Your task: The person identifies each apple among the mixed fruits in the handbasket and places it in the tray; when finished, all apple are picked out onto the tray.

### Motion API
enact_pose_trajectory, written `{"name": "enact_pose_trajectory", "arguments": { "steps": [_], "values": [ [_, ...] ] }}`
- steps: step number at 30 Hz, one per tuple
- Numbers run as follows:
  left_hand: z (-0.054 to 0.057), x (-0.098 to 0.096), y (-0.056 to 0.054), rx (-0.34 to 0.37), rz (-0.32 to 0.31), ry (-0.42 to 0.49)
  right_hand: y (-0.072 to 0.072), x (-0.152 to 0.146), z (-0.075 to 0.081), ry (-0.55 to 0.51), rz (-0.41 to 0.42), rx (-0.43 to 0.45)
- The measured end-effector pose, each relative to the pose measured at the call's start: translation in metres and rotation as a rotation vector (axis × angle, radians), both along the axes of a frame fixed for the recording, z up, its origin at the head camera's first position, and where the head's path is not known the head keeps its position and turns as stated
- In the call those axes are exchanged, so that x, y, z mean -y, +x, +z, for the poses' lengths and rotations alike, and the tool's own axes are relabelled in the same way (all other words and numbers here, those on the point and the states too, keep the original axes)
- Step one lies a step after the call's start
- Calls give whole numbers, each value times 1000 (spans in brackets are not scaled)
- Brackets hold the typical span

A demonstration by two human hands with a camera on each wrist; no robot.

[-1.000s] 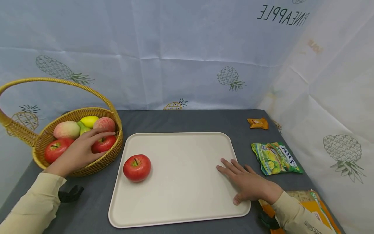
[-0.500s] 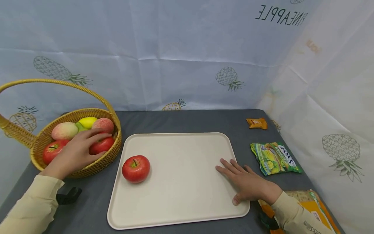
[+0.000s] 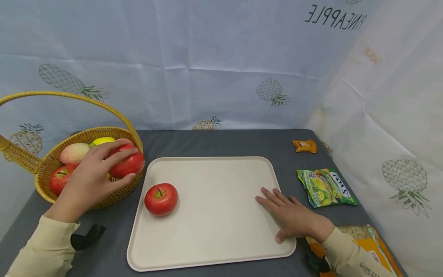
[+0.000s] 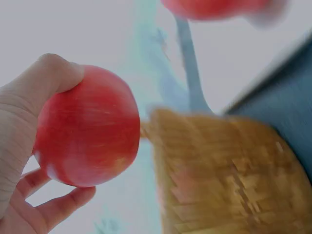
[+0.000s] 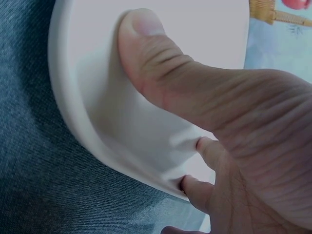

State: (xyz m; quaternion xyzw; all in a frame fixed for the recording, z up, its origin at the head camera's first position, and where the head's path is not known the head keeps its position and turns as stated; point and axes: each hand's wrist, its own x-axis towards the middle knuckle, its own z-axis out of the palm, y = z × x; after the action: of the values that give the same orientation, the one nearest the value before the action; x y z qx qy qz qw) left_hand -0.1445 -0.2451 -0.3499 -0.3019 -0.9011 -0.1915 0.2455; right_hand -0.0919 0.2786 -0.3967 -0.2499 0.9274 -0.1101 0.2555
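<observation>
My left hand (image 3: 93, 173) grips a red apple (image 3: 127, 163) between thumb and fingers, at the right rim of a wicker basket (image 3: 133, 188). In the left wrist view the held apple (image 4: 90, 129) hangs beside the basket's woven wall (image 4: 229, 175). Another red apple (image 3: 61, 180), a pale peach (image 3: 74, 153) and a yellow fruit (image 3: 104, 140) lie in the basket, partly behind the hand. One more apple (image 3: 160, 199) sits on the left part of a cream tray (image 3: 221, 215). My right hand (image 3: 290, 217) rests on the tray's right edge with spread fingers, its thumb (image 5: 146, 39) on the tray's surface.
Right of the tray lie a green snack packet (image 3: 325, 187) and, farther back, a small orange wrapped sweet (image 3: 304, 146). An orange and brown package (image 3: 370, 246) lies partly under my right forearm. The basket's tall handle (image 3: 79, 98) arches over its fruit. A pineapple-print cloth (image 3: 221, 46) hangs behind.
My left hand has lifted the red apple up from among the fruit to the basket's right rim. The right hand has stayed in place on the tray.
</observation>
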Motion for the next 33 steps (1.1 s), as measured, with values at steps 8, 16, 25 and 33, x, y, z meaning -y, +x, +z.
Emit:
{"name": "enact_pose_trajectory", "arguments": {
  "steps": [8,16,25,33],
  "values": [
    [10,-51,10,-40,-147,36,0,0,-2,3,-8,-3],
    [-9,-104,14,81,-269,26,-1,0,-3,6,-5,-7],
    [-26,-146,14,210,-328,9,-2,0,-3,3,-18,10],
    [-38,-172,11,280,-357,-25,-3,0,-3,19,-10,13]
  ]
}}
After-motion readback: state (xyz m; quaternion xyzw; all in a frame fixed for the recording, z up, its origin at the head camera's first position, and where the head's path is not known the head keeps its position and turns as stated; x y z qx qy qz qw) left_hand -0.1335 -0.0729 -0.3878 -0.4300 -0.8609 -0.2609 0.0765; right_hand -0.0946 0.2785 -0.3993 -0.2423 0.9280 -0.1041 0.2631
